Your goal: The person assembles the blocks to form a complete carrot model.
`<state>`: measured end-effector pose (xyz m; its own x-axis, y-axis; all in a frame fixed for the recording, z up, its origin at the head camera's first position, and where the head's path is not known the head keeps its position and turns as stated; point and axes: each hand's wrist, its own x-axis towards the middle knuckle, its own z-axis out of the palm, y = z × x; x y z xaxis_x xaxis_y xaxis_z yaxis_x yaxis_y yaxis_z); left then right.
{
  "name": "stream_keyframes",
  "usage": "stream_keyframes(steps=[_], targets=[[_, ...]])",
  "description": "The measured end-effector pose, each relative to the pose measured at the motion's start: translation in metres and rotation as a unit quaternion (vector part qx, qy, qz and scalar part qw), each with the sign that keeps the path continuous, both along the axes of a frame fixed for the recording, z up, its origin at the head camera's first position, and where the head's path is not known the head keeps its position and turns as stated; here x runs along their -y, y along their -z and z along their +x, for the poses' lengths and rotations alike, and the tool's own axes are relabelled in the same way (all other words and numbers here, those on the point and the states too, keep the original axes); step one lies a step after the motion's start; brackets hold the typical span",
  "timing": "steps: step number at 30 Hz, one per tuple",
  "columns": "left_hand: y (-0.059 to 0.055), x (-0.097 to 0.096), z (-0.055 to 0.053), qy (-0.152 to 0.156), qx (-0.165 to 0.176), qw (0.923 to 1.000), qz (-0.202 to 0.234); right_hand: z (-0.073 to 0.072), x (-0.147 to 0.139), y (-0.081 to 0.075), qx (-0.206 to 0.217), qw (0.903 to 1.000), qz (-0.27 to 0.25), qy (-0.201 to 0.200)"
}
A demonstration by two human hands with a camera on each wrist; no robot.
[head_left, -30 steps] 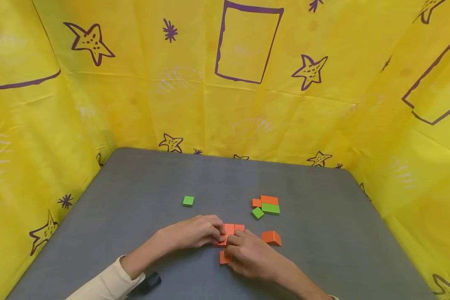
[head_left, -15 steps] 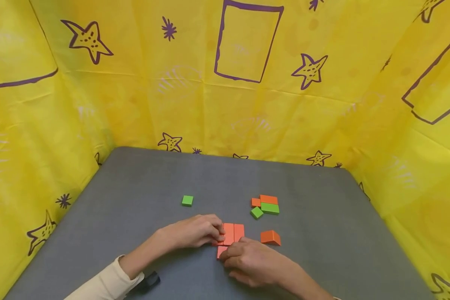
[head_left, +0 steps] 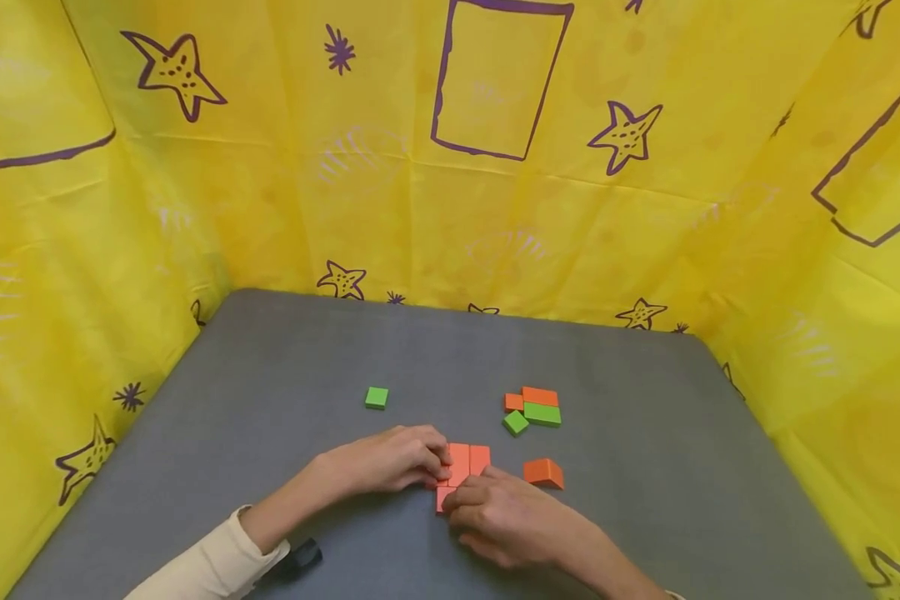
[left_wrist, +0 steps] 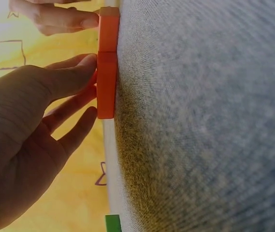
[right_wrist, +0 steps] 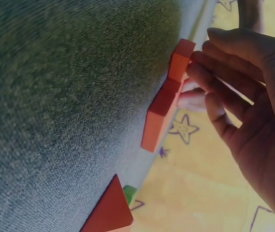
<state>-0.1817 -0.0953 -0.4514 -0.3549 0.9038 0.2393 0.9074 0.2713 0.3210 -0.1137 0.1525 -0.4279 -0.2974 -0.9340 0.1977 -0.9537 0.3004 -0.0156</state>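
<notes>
Several flat orange blocks point(head_left: 459, 463) lie side by side on the grey table. My left hand point(head_left: 397, 458) rests its fingertips on the left part of this group, partly covering it. In the left wrist view its thumb and fingers touch the upper face of an orange block point(left_wrist: 107, 87). A smaller orange block point(head_left: 444, 498) lies against the group's near edge, mostly under my right hand point(head_left: 510, 517). The right wrist view has the right fingertips on that small block point(right_wrist: 181, 59), with the thumb apart from it.
An orange triangular block point(head_left: 543, 472) lies right of the group. Farther back sit a long green block point(head_left: 542, 414), a long orange block point(head_left: 540, 396), a small orange block point(head_left: 513, 402) and a green square block point(head_left: 516, 423). Another green block point(head_left: 377, 397) lies left. Yellow cloth point(head_left: 405, 208) surrounds the table.
The right hand has brought the small orange block up against the group's near edge, shifting it slightly left and away from me. The left hand has stayed in place.
</notes>
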Motion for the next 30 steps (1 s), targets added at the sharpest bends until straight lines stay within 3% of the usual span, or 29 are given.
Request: stream_keyframes(steps=[7, 10, 13, 16, 21, 26, 30], targets=[[0.002, 0.002, 0.001, 0.002, -0.006, 1.0, -0.003, -0.005, 0.0, -0.002, 0.017, 0.9998, -0.003, -0.006], [0.002, 0.002, 0.001, -0.001, 0.0, 0.9999, -0.01, -0.015, -0.006, -0.008, 0.032, 0.9992, -0.008, 0.024], [0.002, 0.001, 0.001, -0.004, 0.012, 0.9999, -0.011, -0.034, -0.018, -0.021, 0.044, 0.9955, -0.007, 0.084], [0.001, 0.001, 0.0, -0.008, 0.016, 0.9998, -0.01, -0.064, -0.035, -0.032, 0.047, 0.9886, -0.007, 0.143], [0.0, 0.0, 0.001, -0.015, 0.029, 0.9994, -0.009, -0.105, -0.056, -0.031, 0.086, 0.9737, 0.017, 0.21], [0.001, 0.0, 0.002, -0.018, 0.034, 0.9992, -0.009, -0.121, -0.057, -0.017, 0.121, 0.9597, 0.093, 0.236], [0.0, 0.0, 0.003, -0.024, 0.043, 0.9987, -0.01, -0.126, -0.052, -0.01, 0.096, 0.9639, 0.084, 0.234]])
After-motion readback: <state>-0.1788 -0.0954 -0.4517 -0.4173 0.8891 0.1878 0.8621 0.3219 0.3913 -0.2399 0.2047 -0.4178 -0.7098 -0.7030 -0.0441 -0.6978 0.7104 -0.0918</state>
